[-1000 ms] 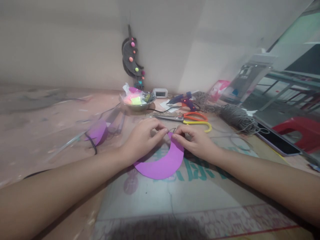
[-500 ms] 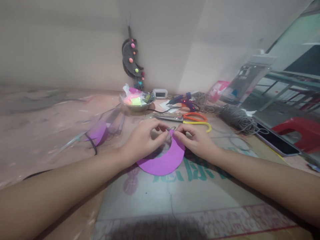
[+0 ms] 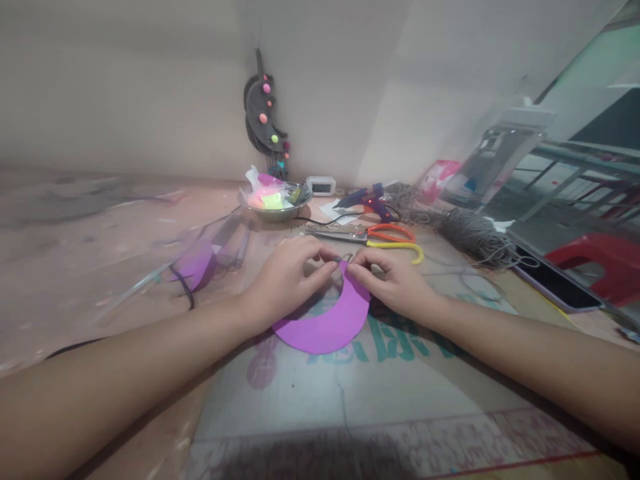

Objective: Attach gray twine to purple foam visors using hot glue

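Note:
A purple crescent cutout (image 3: 325, 330), which looks like foam sheet or felt, lies with its curve toward me and its narrow tip pointing away. My left hand (image 3: 295, 277) pinches a short piece of grey yarn (image 3: 346, 257) beside that tip. On the other side, the thumb and index finger of my right hand (image 3: 393, 277) are closed on the crescent near its tip. The fingertips of both hands nearly meet, and part of the yarn is hidden by them. Just beyond them rest scissors (image 3: 367, 237) with orange and yellow handles.
Behind are a metal bowl (image 3: 275, 213) with colourful packets, a small digital clock (image 3: 321, 186) and a glue gun (image 3: 367, 200). Grey yarn and a phone (image 3: 557, 283) lie right. A decorated grey crescent (image 3: 260, 117) hangs on the wall. Purple scrap (image 3: 197, 267) lies left.
Almost nothing differs. Both hands keep their pinch at the crescent's tip, with only a slight shift of the fingers and of the view.

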A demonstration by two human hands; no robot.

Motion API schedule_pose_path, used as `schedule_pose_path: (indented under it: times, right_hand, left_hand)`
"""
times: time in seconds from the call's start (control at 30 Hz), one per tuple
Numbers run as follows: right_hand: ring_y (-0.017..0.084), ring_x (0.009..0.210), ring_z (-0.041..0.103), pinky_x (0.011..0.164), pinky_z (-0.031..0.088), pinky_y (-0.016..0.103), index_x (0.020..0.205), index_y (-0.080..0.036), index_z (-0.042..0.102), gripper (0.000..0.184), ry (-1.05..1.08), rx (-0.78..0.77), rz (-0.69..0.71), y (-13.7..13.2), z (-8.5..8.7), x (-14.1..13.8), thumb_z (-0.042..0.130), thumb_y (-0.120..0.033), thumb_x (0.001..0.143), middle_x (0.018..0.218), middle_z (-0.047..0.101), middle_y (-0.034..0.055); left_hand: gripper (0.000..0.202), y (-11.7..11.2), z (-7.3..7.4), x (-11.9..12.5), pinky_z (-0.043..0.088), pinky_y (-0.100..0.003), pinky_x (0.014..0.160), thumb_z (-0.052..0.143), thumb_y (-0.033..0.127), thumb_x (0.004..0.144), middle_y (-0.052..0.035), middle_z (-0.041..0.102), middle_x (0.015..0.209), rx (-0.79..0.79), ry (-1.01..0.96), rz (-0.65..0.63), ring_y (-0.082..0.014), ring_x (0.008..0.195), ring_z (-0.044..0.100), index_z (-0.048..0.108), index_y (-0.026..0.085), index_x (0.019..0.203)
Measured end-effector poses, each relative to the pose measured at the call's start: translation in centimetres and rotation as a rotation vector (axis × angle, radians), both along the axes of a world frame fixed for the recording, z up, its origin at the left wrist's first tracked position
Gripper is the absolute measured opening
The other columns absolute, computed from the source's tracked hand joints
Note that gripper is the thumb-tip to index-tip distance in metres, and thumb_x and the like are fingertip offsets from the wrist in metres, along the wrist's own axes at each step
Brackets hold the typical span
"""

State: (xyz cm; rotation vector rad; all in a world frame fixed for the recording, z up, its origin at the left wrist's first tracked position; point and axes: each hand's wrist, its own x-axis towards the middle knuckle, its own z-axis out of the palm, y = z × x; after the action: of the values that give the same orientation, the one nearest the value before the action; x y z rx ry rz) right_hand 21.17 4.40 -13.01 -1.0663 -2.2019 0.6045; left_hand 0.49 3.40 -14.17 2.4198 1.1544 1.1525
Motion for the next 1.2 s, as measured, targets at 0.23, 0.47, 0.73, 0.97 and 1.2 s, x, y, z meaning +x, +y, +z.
schedule_pose_path:
  times: [0.23,0.47,0.73,0.97,1.2]
  right_hand:
    - [0.015,0.065,0.055,0.059,0.040,0.026,0.069,-0.018,0.056,0.026,0.000,-0.006,0.006,-0.02,0.04,0.02,0.051,-0.033,0.090,0.069,0.062,0.0020]
    - [0.013,0.063,0.053,0.060,0.040,0.025,0.068,-0.018,0.056,0.026,0.010,-0.011,-0.012,-0.03,0.07,-0.06,0.051,-0.032,0.090,0.066,0.060,0.0007]
    - [0.014,0.067,0.056,0.061,0.041,0.025,0.071,-0.018,0.058,0.024,-0.025,0.030,0.037,0.08,-0.14,0.02,0.051,-0.031,0.090,0.071,0.063,0.0025]
    - [0.014,0.066,0.055,0.061,0.041,0.025,0.071,-0.018,0.057,0.023,-0.015,0.057,0.068,0.10,-0.17,0.00,0.052,-0.029,0.090,0.070,0.063,0.0018]
    - [0.014,0.066,0.055,0.061,0.041,0.026,0.071,-0.018,0.057,0.024,-0.017,0.038,0.040,0.16,-0.26,-0.06,0.051,-0.030,0.091,0.071,0.062,0.0022]
  left_hand:
    - [0.018,-0.03,0.05,-0.08,0.044,-0.034,0.082,0.056,0.031,0.093,-0.0033,0.070,0.091,0.009,-0.004,0.000,-0.0192,0.090,0.063,0.068,0.018,0.091]
    - [0.025,-0.24,0.44,0.01,0.045,-0.034,0.088,0.054,0.021,0.090,-0.0041,0.071,0.105,-0.078,-0.048,-0.014,-0.0186,0.095,0.063,0.065,0.017,0.112]
    - [0.019,-0.05,0.58,-0.07,0.045,-0.033,0.082,0.053,0.031,0.093,-0.0035,0.069,0.090,-0.123,-0.061,-0.039,-0.0189,0.089,0.062,0.066,0.017,0.087]
    - [0.021,0.02,0.57,-0.09,0.046,-0.033,0.081,0.052,0.029,0.094,-0.0042,0.069,0.088,-0.117,-0.073,-0.047,-0.0189,0.087,0.062,0.067,0.018,0.082]
    - [0.028,0.00,0.55,-0.09,0.048,-0.032,0.084,0.044,0.032,0.098,-0.0042,0.071,0.095,-0.170,-0.136,-0.008,-0.0196,0.093,0.064,0.068,0.018,0.093]
